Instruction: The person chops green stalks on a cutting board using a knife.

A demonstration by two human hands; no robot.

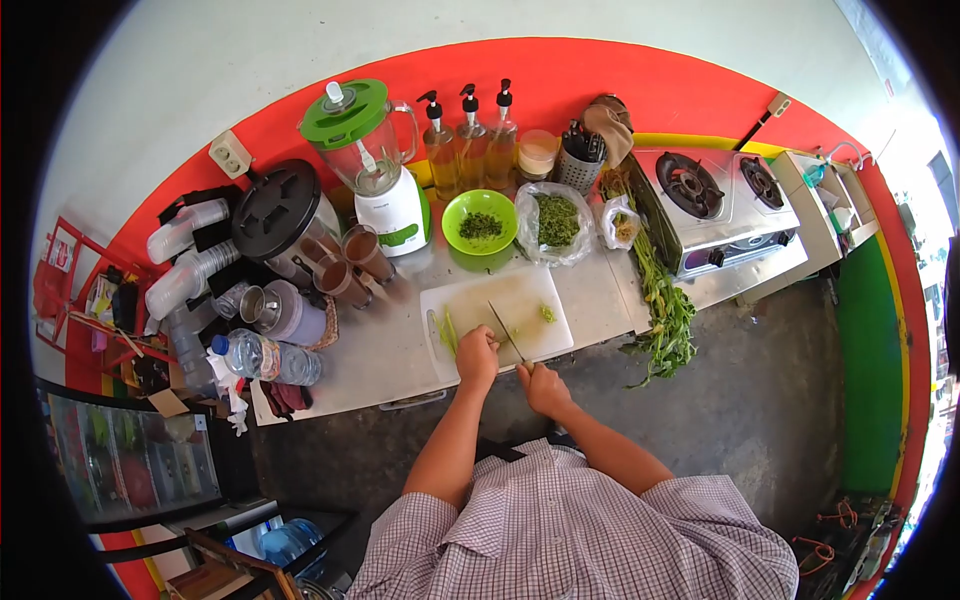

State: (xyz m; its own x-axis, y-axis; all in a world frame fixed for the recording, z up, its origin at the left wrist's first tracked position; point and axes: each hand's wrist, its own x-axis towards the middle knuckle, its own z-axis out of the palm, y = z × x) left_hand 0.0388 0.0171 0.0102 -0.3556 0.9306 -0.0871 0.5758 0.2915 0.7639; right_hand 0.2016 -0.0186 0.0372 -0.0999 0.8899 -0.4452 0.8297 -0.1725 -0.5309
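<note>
A white cutting board [460, 298] lies at the counter's front edge. My right hand [545, 388] is closed around the handle of a knife [504, 328], whose blade points up and left over the board. My left hand [477, 356] is closed on green stalks [446, 330] at the board's left part, close to the blade. A small pile of cut green pieces [547, 313] sits on the right part of the board. Behind the board are a lime-green bowl [455, 212] with chopped greens and a clear plastic bag [584, 240] holding more chopped greens.
A leafy green bunch [662, 310] hangs over the counter edge beside the gas stove [685, 240]. A blender [392, 215], pump bottles [470, 150] and a utensil holder [578, 172] line the back. At left stand brown-filled cups [343, 284] and a water bottle [268, 358].
</note>
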